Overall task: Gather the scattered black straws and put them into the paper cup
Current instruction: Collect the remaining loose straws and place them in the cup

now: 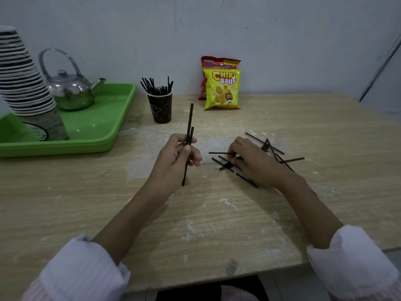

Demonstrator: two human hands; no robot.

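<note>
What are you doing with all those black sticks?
They're drinking straws, and a person is tidying them up. The left hand holds a couple of straws upright. The right hand is pinching another from the scattered straws lying crisscrossed on the wooden table. The dark paper cup behind already has a bunch standing in it, so the job is partly done.

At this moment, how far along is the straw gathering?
Partly done. The paper cup already holds a bunch of straws. The left hand grips two straws upright; the right hand is picking at the scattered straws left on the table.
</note>
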